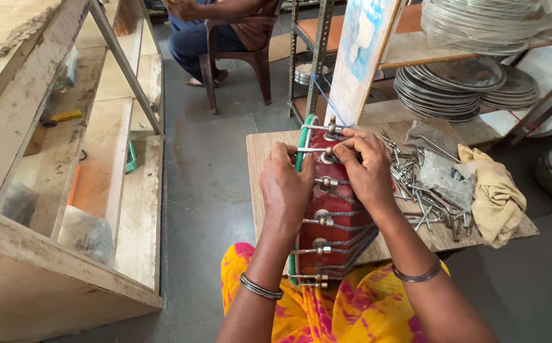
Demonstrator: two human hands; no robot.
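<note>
A person is holding a red drum body (333, 209) upright on edge, resting between their lap and a low wooden counter (260, 152), probably so its metal hooks face upward. The left hand (285, 190) is gripping the drum's near side, fingers curled around its green rim cord (302, 143), steadying it. The right hand (368, 168) is pinching a shiny metal tuning hook (327, 152) near the drum's top, fingers clamped on it. Just right of the drum, loose steel rods and hooks (422, 203) are lying heaped beside a crumpled yellow cloth (495, 197). Beyond the drum, stacked round metal plates (454, 89) are filling a shelf.
</note>
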